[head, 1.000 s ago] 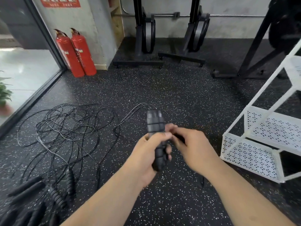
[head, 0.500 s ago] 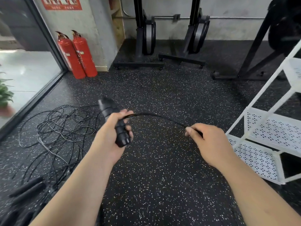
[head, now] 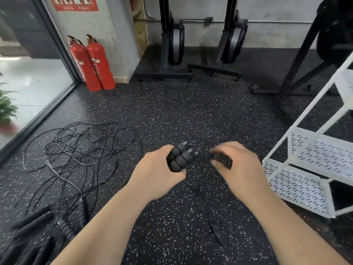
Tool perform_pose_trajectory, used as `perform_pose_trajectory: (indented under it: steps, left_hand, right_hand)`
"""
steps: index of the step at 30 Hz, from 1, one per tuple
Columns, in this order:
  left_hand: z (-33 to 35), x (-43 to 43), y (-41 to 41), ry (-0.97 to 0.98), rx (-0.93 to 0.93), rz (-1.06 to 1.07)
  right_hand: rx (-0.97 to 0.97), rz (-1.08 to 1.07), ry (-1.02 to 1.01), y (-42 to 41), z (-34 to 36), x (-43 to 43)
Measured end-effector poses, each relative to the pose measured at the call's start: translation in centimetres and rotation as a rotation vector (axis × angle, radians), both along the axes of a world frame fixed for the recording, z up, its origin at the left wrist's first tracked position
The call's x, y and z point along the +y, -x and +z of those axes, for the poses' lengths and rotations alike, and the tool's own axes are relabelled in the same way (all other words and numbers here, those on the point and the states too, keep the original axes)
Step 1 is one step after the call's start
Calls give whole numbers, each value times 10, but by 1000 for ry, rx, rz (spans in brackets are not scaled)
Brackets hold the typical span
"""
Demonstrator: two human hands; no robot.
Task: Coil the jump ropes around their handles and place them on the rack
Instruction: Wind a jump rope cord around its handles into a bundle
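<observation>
My left hand (head: 156, 173) grips a pair of black ribbed jump rope handles (head: 182, 156) held side by side, their ends pointing up and right. My right hand (head: 236, 167) is just to the right of them, its fingers curled and pinching the thin black rope (head: 205, 145) that runs from the handle tops. A loop of that rope (head: 210, 215) hangs down to the floor between my forearms. The white perforated metal rack (head: 307, 169) stands at the right. More black ropes lie in a tangled pile (head: 76, 150) on the floor at the left.
Several more black handles (head: 47, 228) lie at the lower left. Two red fire extinguishers (head: 91, 64) stand by the wall near a glass door. Black gym equipment stands (head: 175, 44) line the back wall. A potted plant (head: 6, 111) sits beyond the glass.
My hands had spread apart, stretching the rope between them; now they have come back together at the centre, the handles turned up and right and my right hand close beside them.
</observation>
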State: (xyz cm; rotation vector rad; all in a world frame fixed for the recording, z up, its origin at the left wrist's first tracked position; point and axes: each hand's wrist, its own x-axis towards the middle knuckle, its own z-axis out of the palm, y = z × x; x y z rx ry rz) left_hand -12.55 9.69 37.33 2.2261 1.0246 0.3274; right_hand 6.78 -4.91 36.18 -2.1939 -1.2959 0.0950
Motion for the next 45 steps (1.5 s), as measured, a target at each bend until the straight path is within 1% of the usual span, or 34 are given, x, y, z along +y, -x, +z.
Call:
perform_pose_trajectory:
  steps: [2, 5, 7, 8, 11, 13, 17, 19, 23, 25, 27, 30, 31, 32, 34, 36, 40, 42, 43, 45]
  left_hand:
    - [0, -1, 0, -53, 27, -44]
    - [-2, -2, 1, -114, 75, -136]
    - [-3, -4, 1, -98, 69, -181]
    - [-2, -5, 1, -60, 37, -195]
    - [-2, -3, -2, 111, -102, -207]
    - [-3, -3, -4, 251, -207, -202]
    - [-3, -12, -10, 647, -484, -115]
    - [-4, -14, -14, 747, -598, -17]
    - [-9, -29, -26, 911, -748, 130]
    - [-10, -38, -33, 1012, -829, 210]
    - [-10, -42, -39, 1108, -890, 281]
    - [-10, -42, -45, 1227, -1021, 399]
    - [-12, -41, -47, 1235, -1052, 438]
    - [-12, -41, -49, 1233, -1060, 481]
    - [-13, -39, -50, 1241, -1050, 565]
    - [-12, -37, -52, 1256, -1048, 617]
    - [-17, -35, -55, 1311, -1042, 611]
    - [-19, -33, -56, 1336, -1074, 602]
    - [-21, -33, -56, 1358, -1089, 608]
    - [-16, -33, -56, 1421, -1104, 641]
  right_hand:
    - [19, -23, -47, 7, 9, 1]
    - [45, 49, -61, 14, 15, 4]
    - [63, 127, -14, 14, 13, 5]
    - [103, 169, 5, 12, 11, 4]
    - [256, 213, -7, 9, 7, 3]
    - [299, 192, -70, 8, 9, 4]
    - [286, 135, -186, 8, 17, 4]
    - [247, 86, -207, 10, 17, 6]
    - [196, 27, -243, 28, 15, 10]
    - [268, -12, -247, 40, 10, 12]
    - [383, -61, -246, 49, 4, 15]
    - [716, -106, -339, 61, 1, 18]
    - [779, -111, -346, 64, 1, 18]
    - [774, -108, -338, 66, 0, 17]
    - [675, -104, -288, 70, -3, 15]
    - [624, -107, -268, 69, -6, 15]
    - [622, -86, -269, 65, -9, 16]
    - [612, -72, -271, 66, -8, 14]
    - [592, -62, -261, 68, -8, 13]
    - [493, -26, -230, 73, -7, 12]
